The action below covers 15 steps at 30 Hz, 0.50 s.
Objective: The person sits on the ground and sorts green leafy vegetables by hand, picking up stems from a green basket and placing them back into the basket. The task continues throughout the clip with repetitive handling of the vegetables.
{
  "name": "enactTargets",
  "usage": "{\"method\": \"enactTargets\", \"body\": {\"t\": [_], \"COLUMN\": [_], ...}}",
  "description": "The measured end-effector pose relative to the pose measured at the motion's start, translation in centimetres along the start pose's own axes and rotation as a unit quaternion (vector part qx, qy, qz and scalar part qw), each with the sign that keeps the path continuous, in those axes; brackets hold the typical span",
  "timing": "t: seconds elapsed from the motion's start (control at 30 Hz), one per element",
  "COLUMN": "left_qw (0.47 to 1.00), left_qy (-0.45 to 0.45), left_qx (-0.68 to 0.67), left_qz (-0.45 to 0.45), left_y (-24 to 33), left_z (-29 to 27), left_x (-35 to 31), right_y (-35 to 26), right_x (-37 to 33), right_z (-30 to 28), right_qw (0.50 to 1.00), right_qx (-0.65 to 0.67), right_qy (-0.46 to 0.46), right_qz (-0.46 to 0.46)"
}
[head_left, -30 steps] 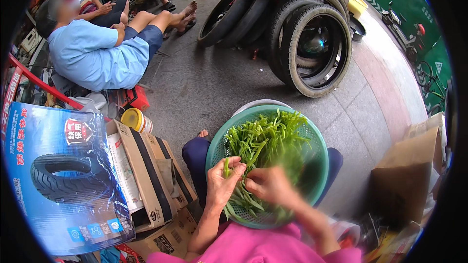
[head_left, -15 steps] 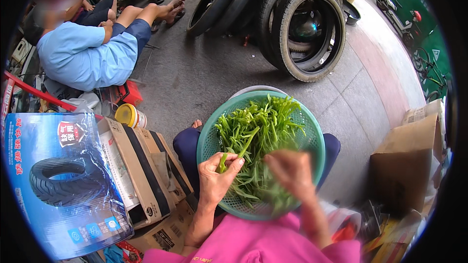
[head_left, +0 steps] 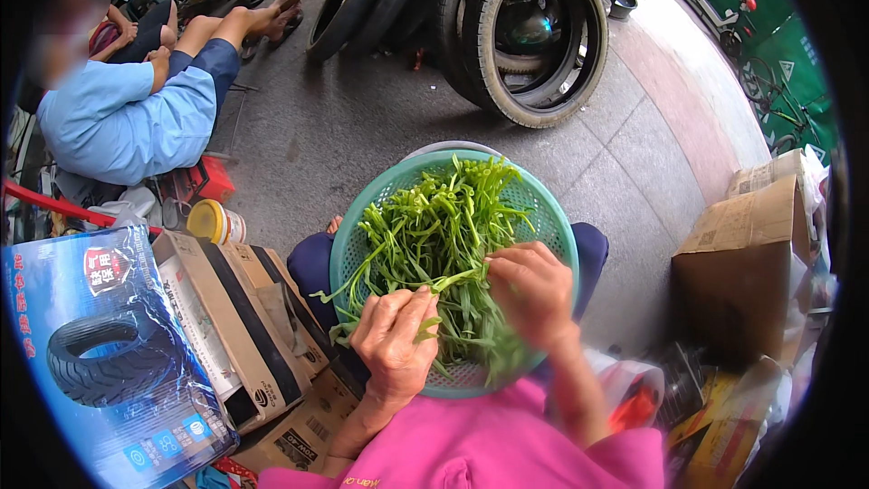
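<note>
A teal plastic colander (head_left: 554,217) rests on my lap, heaped with green leafy stems that look like water spinach (head_left: 434,226). My left hand (head_left: 396,335) is over its near left part, closed on a water spinach stem, with leaves hanging below the fingers. Just to the right, my right hand (head_left: 534,294) is closed in a pinch at the other end of that stem. It is slightly blurred, and its palm side is hidden. A leafy sprig trails over the colander's left rim beyond my left hand.
Several tyres (head_left: 540,41) stand on the paved floor ahead. Cardboard boxes (head_left: 240,326), a blue tyre box (head_left: 113,344) and a yellow-lidded tub (head_left: 215,222) crowd the left. A brown carton (head_left: 742,263) stands right. A person in light blue (head_left: 131,122) sits at far left.
My left hand has turned over, its back now upward. The right hand has moved up and left, meeting the left at the stem. The whole view has shifted slightly.
</note>
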State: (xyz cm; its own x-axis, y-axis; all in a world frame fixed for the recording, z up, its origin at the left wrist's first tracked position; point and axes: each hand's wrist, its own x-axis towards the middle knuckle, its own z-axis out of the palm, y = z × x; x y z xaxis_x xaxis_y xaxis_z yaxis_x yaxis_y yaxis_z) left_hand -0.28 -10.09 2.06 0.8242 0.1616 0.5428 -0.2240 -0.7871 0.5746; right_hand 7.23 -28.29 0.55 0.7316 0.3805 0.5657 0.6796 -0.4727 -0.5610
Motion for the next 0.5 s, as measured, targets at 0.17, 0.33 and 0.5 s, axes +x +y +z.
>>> {"method": "enactTargets", "body": {"t": [0.17,0.33,0.5], "left_qw": [0.999,0.994,0.987], "left_qy": [-0.022,-0.086,-0.151], "left_qx": [-0.024,-0.064,-0.043], "left_qz": [-0.009,-0.003,0.025], "left_y": [0.3,0.5,1.1], "left_z": [0.0,-0.4,-1.0], "left_x": [0.4,0.5,0.5], "right_y": [-0.5,-1.4,-2.6], "right_x": [-0.3,0.6,0.5], "right_z": [-0.9,-1.5,-1.1], "right_qw": [0.999,0.993,0.986], "right_qx": [-0.011,-0.066,-0.111], "right_qy": [-0.03,-0.033,-0.078], "right_qz": [0.002,-0.087,-0.1]}}
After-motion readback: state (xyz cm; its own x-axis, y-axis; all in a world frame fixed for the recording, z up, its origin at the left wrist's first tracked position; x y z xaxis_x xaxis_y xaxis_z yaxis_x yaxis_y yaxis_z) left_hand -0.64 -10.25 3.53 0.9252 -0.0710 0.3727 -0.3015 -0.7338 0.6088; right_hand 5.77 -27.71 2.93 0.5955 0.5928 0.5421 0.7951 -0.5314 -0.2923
